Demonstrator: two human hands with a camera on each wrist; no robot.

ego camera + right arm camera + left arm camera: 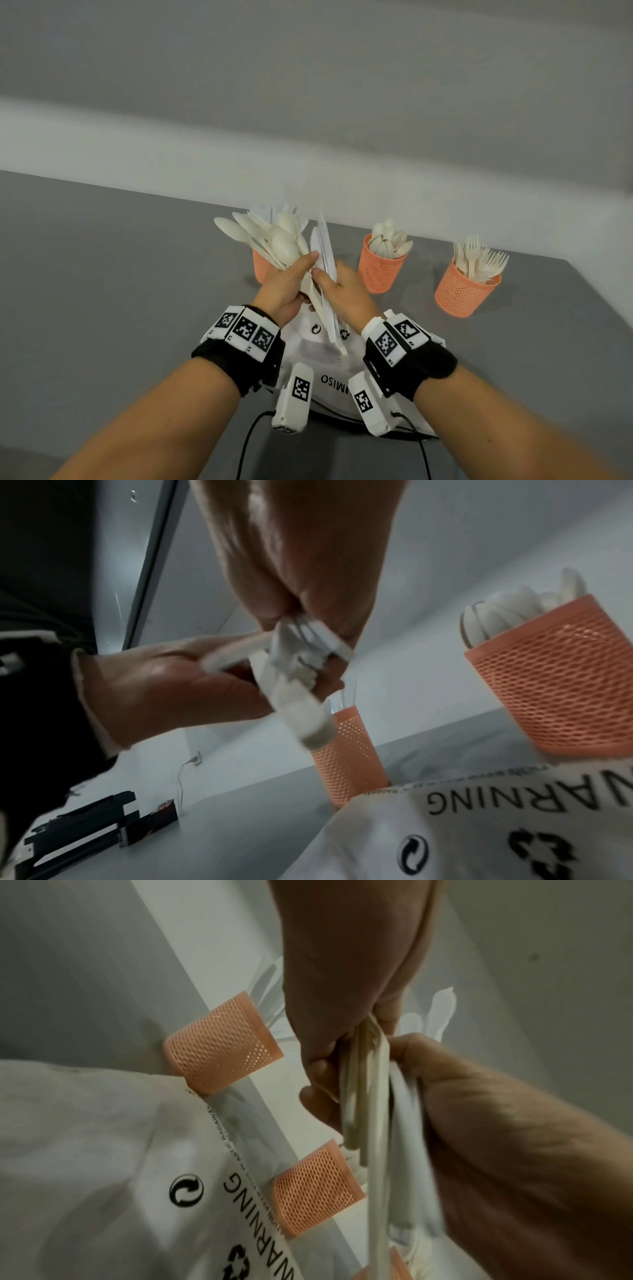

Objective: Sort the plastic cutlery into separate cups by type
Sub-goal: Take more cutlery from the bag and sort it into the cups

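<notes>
In the head view my left hand (291, 284) grips a fanned bundle of cream plastic spoons (274, 240) by their handles. Right beside it, my right hand (342, 287) pinches several flat white knives (323, 246), whose handles hang down between the wrists. Both hands touch above a white plastic bag (322, 353). Three orange mesh cups stand behind: the left cup (261, 270), partly hidden by the left hand, holds knives; the middle cup (380, 267) holds spoons; the right cup (466, 291) holds forks. The left wrist view shows the gripped handles (363, 1091); the right wrist view shows blurred handles (294, 674).
The grey table (102, 274) stretches wide to the left, and its far edge meets a pale wall. The bag (479, 831), printed with WARNING and recycling marks, lies just in front of the cups. Black boxes (85, 829) sit on the table far to the left. Cables trail from the wrist cameras.
</notes>
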